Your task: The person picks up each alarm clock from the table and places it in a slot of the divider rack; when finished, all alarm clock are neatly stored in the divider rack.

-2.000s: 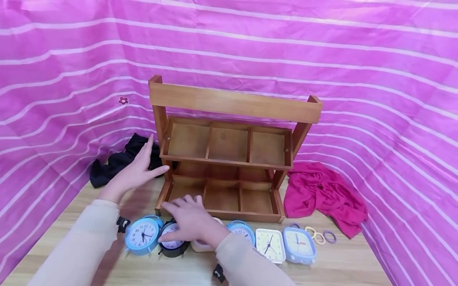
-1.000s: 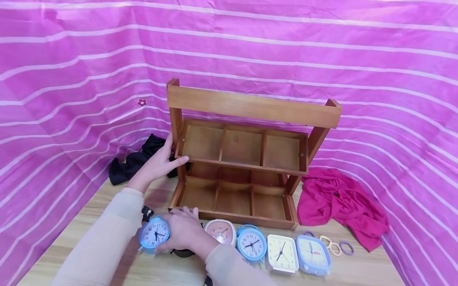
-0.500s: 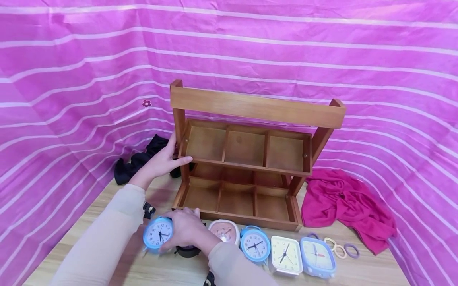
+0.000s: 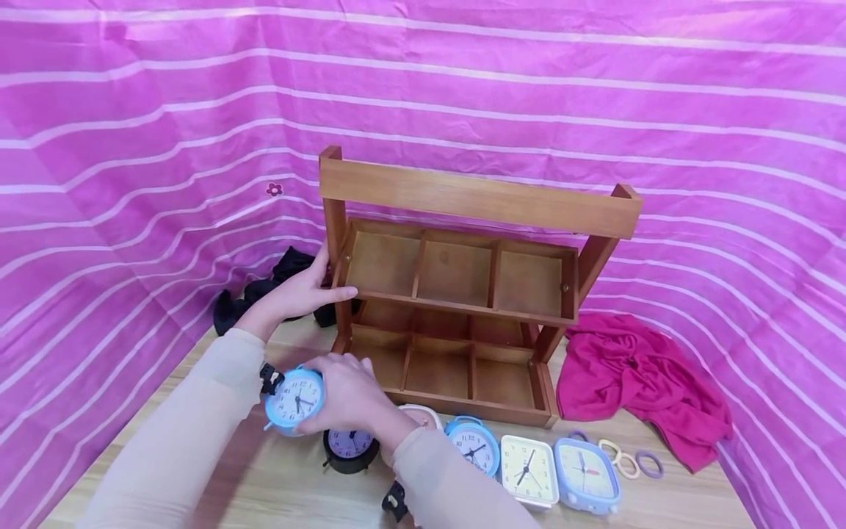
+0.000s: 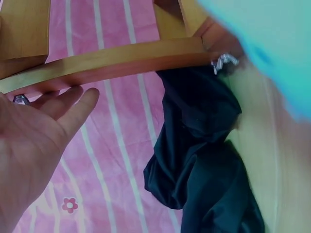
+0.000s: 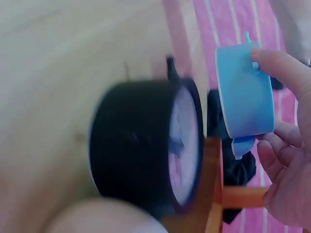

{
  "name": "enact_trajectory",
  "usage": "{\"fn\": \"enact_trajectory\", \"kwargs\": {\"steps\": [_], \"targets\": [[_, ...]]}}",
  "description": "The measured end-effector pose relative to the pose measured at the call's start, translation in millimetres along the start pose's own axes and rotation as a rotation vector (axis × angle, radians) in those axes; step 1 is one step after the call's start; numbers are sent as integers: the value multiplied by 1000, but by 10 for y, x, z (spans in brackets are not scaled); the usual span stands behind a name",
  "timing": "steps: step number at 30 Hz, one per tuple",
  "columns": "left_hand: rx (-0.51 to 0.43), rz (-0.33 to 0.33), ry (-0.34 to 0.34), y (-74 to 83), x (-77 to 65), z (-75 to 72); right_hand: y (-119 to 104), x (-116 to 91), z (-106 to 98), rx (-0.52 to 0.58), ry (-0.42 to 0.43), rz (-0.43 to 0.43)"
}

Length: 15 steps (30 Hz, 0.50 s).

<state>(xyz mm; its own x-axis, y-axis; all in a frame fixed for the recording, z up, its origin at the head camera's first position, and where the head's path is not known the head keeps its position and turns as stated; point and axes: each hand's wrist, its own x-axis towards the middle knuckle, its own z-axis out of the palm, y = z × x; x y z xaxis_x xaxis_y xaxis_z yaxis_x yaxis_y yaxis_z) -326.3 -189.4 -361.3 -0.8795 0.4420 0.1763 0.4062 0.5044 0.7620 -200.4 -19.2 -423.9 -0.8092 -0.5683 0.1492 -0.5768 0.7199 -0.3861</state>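
Our right hand [image 4: 346, 397] pinches the blue clock [image 4: 295, 399], thumb low and fingers near its top, apparently clear of the table [image 4: 284, 499], left of the front-left corner of the rack [image 4: 479, 198]. Our left hand [image 4: 297, 294] is spread at the rack's left edge. We judge the step in hand a lift; the next move seems to call for a steady pinch and clearance past the black clock [image 4: 350, 450] just beside. Along the rack's front edge, our forearm partly hides the pink clock [image 4: 423, 415]. Red cloth [image 4: 637, 382] lies by its right edge.
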Motion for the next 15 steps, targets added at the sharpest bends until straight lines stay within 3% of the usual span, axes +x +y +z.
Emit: {"fn": "enact_trajectory", "kwargs": {"steps": [6, 15], "targets": [[-35, 23, -15, 16, -14, 4, 304, 58, -145, 34, 9, 110], [-107, 56, 56, -24, -15, 34, 779, 80, -244, 204, 44, 286]]}}
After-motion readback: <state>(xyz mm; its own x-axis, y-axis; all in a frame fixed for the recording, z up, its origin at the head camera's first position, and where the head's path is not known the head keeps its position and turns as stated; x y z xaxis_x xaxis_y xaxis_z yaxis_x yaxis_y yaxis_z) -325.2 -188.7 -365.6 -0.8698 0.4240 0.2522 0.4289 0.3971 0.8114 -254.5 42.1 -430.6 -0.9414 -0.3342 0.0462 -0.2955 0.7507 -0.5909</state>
